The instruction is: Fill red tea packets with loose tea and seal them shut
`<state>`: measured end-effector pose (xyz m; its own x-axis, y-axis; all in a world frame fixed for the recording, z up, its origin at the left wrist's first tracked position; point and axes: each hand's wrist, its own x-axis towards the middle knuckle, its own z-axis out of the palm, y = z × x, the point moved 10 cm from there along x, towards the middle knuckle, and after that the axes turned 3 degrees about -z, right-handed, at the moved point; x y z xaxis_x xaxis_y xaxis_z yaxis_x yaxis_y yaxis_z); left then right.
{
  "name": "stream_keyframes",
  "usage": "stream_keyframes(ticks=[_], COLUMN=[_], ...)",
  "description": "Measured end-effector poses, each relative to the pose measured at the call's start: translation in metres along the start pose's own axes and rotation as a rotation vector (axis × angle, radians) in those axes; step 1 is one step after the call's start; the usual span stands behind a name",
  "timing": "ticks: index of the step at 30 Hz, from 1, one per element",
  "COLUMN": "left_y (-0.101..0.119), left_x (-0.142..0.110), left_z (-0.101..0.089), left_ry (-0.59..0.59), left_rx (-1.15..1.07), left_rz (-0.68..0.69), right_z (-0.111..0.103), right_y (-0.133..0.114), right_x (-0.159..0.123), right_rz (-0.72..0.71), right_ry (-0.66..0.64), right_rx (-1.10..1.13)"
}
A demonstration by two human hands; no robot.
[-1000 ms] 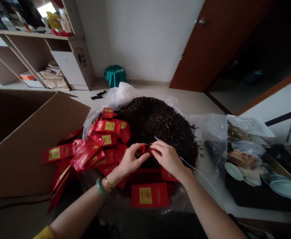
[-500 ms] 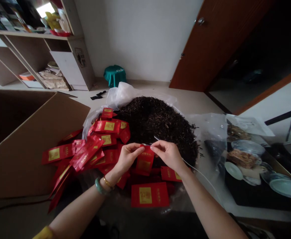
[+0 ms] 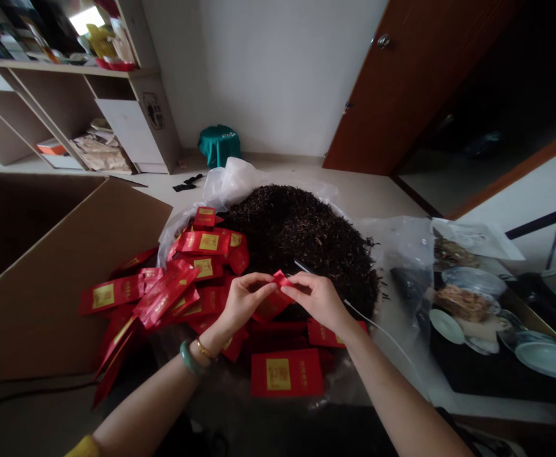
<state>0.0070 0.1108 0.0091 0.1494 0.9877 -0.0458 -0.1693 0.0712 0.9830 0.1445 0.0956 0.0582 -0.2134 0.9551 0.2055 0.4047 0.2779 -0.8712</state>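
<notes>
Head | left hand [image 3: 240, 304] + right hand [image 3: 322, 303] pinch packet [image 3: 280, 278] | leaf heap [image 3: 301, 228] beyond — carton [image 3: 82, 273] leftward

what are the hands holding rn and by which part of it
Both hands, left and right, hold one red packet, pinched at its top end between thumbs and fingers.

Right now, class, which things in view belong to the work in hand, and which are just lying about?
Likely in use:
held red packet, pinched by left hand and right hand
other red packets
heap of dark dried leaves

Likely just lying about:
black strips on the floor
pale dishes at right
teal cover near the wall
</notes>
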Motion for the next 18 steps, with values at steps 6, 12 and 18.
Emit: stream_keyframes(ticks=[6,12,18], left_y=[-0.001,-0.003,-0.007], left_x=[-0.001,-0.001,-0.006], left_z=[0.0,0.013,0.015], left_ry=[0.029,-0.128,-0.122], left_rx=[-0.07,-0.005,-0.061], left_rz=[-0.041,-0.086,-0.128], right_z=[-0.001,-0.004,-0.003], right_y=[-0.009,-0.006,-0.005], right_x=[-0.001,0.0,0.0], right_rz=[-0.102,-0.083,-0.091], right_ry=[0.034,0.058,0.058], right_rx=[-0.14,-0.141,-0.115])
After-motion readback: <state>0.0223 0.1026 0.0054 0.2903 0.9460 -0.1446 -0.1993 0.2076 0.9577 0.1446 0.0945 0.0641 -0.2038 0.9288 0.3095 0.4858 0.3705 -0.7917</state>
